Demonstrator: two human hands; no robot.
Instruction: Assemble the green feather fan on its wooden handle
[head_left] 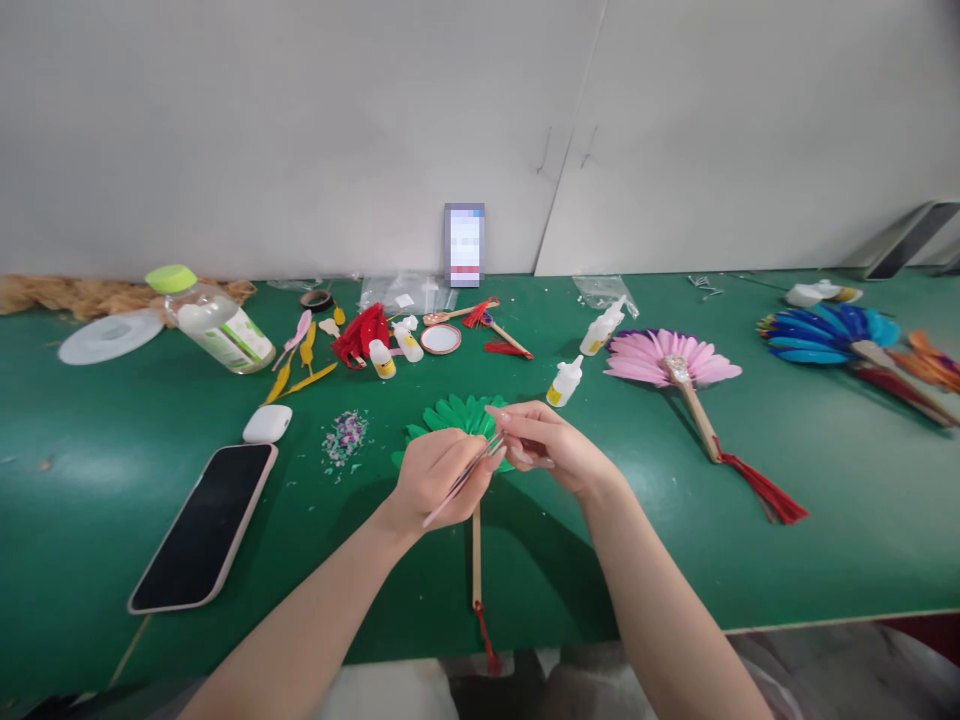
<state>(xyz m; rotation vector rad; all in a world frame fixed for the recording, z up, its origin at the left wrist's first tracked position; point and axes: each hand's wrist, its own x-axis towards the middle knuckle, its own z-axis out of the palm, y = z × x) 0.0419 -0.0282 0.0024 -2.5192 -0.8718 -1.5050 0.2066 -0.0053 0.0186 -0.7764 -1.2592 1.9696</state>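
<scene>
In the head view, our left hand is closed around thin tweezers, and their tip meets the pinched fingers of our right hand. Both hands are close together over the green feather fan, which lies on the green table with its handle toward us. We judge that any tiny piece passed there could slip and fall among the loose sequins, because the grip is so fine.

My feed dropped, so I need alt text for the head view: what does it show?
Two bare hands meet over a green feather fan on a green table; the left hand holds thin tweezers, the right hand pinches at their tip. A pink feather fan lies to the right.
</scene>
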